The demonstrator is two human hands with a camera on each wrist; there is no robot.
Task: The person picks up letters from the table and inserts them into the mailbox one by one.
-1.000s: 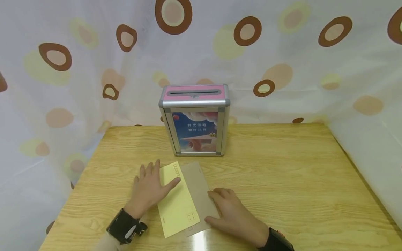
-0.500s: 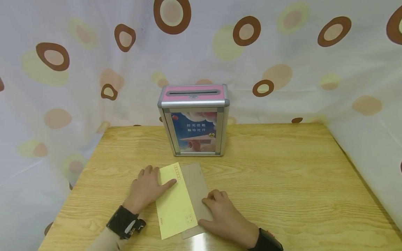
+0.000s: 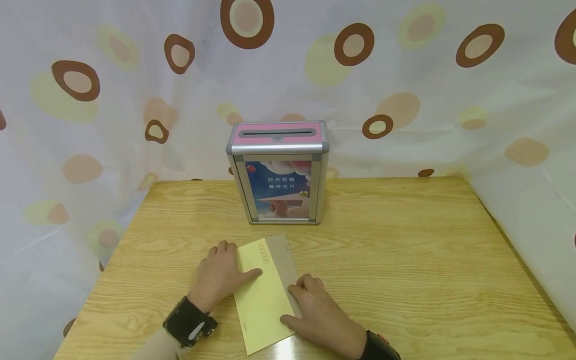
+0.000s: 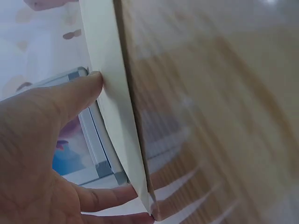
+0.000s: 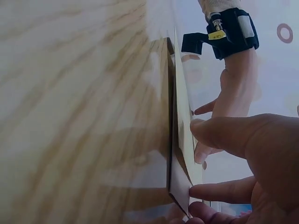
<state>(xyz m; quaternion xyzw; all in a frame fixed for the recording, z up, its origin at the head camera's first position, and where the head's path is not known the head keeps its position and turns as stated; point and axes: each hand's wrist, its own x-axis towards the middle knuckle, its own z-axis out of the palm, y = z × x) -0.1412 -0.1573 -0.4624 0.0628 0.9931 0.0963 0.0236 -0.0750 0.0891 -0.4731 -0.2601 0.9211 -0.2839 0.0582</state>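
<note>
A yellow envelope (image 3: pixel 263 305) lies slanted over a brown envelope (image 3: pixel 281 254), which shows along the right side and top. My left hand (image 3: pixel 219 275) holds the yellow envelope's left edge, thumb across its face and fingers along the side. At the lower right, my right hand (image 3: pixel 324 312) grips the two envelopes' edges: its thumb presses the yellow face while the bent fingers meet the brown edge. In the right wrist view, the yellow envelope (image 5: pixel 183 109) stands slightly apart from the brown one (image 5: pixel 177 175) beneath it.
Behind the envelopes stands a silver-framed letter box (image 3: pixel 278 185) with a pink top, a slot (image 3: pixel 276 133) and a small lock on its front. The wooden table (image 3: pixel 405 250) extends right. A patterned curtain (image 3: pixel 288 75) surrounds the back and sides.
The yellow envelope has slid right and towards me, covering more of the brown one. My left hand moved right with it; my right hand shifted left and its fingers bent more.
</note>
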